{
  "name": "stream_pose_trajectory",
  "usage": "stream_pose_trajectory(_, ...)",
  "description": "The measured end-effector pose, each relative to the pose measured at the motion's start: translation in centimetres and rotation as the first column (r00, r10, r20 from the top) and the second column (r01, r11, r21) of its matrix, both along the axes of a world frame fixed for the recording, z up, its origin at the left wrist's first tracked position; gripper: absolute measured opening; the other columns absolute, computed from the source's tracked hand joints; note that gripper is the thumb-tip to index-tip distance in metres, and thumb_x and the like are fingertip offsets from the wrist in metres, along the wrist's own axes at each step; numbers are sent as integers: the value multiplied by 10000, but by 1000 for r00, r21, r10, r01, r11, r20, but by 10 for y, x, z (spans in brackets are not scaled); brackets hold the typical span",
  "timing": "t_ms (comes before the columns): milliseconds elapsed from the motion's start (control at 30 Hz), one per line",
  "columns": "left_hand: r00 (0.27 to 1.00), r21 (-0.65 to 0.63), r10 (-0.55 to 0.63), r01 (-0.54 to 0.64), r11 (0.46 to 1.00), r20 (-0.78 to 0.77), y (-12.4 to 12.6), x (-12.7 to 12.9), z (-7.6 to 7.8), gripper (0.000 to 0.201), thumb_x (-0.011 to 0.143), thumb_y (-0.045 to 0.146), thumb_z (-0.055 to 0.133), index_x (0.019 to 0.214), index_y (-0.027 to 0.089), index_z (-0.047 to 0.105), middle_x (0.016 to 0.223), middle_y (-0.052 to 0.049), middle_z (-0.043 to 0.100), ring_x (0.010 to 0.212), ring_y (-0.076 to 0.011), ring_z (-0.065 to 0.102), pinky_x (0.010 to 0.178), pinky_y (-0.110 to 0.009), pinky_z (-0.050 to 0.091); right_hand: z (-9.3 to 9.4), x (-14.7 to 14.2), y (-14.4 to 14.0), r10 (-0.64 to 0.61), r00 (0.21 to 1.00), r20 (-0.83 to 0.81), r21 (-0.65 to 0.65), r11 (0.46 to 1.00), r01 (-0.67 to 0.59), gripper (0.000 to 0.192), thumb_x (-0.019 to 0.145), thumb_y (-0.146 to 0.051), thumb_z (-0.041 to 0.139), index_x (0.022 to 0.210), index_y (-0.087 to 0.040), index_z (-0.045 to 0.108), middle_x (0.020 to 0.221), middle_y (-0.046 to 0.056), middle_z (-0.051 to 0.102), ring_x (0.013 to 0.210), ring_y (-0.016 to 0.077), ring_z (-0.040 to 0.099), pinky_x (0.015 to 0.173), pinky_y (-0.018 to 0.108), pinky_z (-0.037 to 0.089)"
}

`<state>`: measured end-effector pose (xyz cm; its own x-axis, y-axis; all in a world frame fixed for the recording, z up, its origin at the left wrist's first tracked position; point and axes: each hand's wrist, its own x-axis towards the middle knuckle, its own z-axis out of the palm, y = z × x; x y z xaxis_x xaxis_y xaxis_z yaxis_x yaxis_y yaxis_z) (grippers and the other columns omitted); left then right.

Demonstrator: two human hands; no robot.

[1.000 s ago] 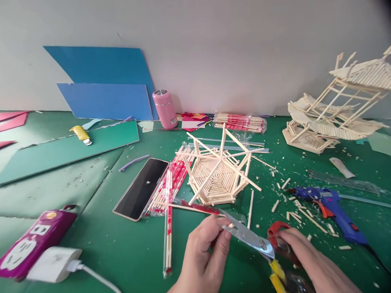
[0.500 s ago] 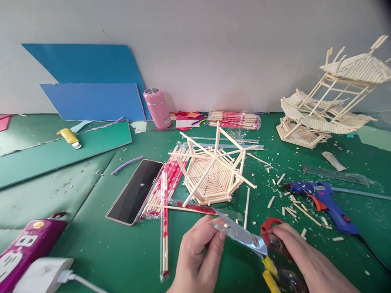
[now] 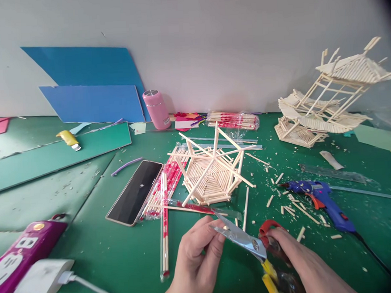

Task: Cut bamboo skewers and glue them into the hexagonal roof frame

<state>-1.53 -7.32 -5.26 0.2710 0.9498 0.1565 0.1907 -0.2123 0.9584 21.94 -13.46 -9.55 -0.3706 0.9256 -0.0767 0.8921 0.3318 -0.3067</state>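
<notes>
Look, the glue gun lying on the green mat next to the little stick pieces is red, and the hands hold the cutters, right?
Not quite: the glue gun lying on the green mat is blue, with only an orange trigger, as the head view shows. The rest holds: it lies among short wooden stick pieces, and the right hand and left hand hold the metal-bladed cutters.

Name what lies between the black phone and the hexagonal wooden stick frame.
Head view: a bundle of red-printed wrapped wooden sticks lies between phone and frame.

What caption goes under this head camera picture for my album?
Left hand pinches a stick at the blades of scissors held by the right hand, near a hexagonal stick model.
</notes>
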Motion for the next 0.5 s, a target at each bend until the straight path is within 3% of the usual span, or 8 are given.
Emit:
stream_pose_trajectory(267, 1000, -3, -17, 17, 1000, 5, 0, 1, -2, 184, 856, 111, 448, 780, 185, 599, 666, -7, 477, 591, -129, 444, 531, -216, 369, -1, 1, -3, -39, 998, -46, -34, 999, 37, 802, 656, -284, 596, 1359, -162, 229, 1272, 160, 517, 1095, 312, 536, 811, 388, 527)
stream_pose_trajectory(500, 996, 87, -10, 17, 996, -89, -1, 1, 3, 204, 855, 93, 436, 717, 176, 561, 612, 6, 427, 549, -119, 410, 488, -210, 338, -2, -4, -7, -109, 989, -101, -47, 993, 105, 769, 631, -303, 630, 1326, -139, 346, 1248, 156, 541, 1060, 311, 569, 798, 364, 539)
